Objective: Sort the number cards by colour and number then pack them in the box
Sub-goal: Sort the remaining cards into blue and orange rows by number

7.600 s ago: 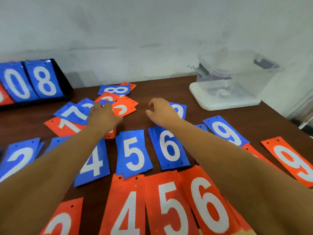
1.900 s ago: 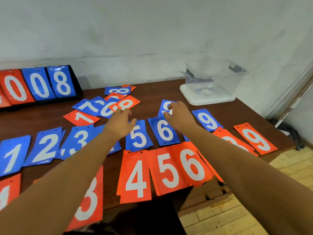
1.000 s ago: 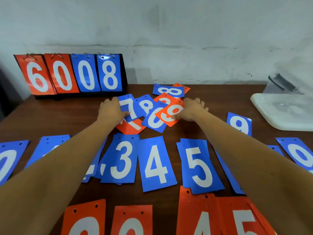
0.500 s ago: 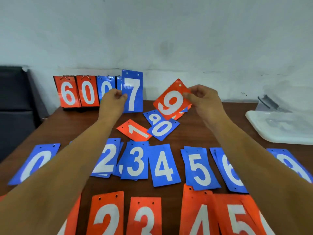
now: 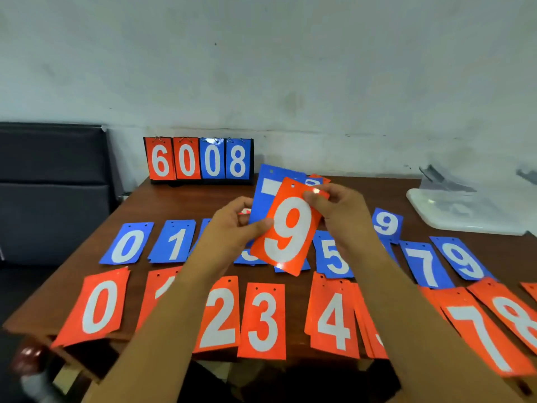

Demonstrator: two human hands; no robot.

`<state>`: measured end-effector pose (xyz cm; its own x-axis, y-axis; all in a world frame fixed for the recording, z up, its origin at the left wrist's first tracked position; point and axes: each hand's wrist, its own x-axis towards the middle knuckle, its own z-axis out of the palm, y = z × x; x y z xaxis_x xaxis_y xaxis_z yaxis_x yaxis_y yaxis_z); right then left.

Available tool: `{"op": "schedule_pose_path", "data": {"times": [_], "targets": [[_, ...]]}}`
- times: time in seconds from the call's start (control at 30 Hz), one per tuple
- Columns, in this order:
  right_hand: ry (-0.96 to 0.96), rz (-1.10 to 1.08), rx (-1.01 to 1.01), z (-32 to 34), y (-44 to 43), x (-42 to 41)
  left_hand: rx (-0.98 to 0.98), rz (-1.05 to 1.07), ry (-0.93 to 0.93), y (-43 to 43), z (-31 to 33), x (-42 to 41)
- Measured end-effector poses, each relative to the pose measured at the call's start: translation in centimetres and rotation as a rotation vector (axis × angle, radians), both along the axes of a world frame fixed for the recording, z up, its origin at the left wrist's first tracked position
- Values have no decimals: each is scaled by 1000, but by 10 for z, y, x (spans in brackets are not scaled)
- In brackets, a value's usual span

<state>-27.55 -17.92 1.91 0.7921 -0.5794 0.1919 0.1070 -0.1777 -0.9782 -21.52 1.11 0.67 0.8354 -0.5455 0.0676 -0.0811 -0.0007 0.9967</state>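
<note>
Above the table's middle I hold two cards. My right hand pinches the top corner of an orange 9 card. Behind it is a blue 7 card, and my left hand grips it with the thumb lying on the orange 9's left edge. On the table lies a row of blue cards, from blue 0 to blue 9. Nearer me runs an orange row, from orange 0 to orange 8. The clear plastic box stands at the far right.
A flip scoreboard showing 6008 stands at the back against the wall. A dark chair is to the table's left. A few loose cards lie behind my hands. The orange row overhangs the table's front edge.
Both hands came together and closer to me: the orange 9 now overlaps the front of the blue 7. My head has pulled back, showing both rows.
</note>
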Motion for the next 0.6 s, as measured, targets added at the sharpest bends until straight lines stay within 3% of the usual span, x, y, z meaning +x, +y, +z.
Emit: {"op": "schedule_pose_path", "data": {"times": [0.17, 0.23, 0.43, 0.6], "targets": [[97, 52, 213, -24, 40, -30, -85, 200, 91, 11, -25, -33], [147, 93, 195, -37, 55, -41, -91, 236, 110, 15, -30, -40], [226, 87, 132, -57, 71, -64, -20, 262, 78, 29, -45, -58], [272, 53, 176, -63, 55, -91, 23, 157, 121, 13, -56, -75]]}}
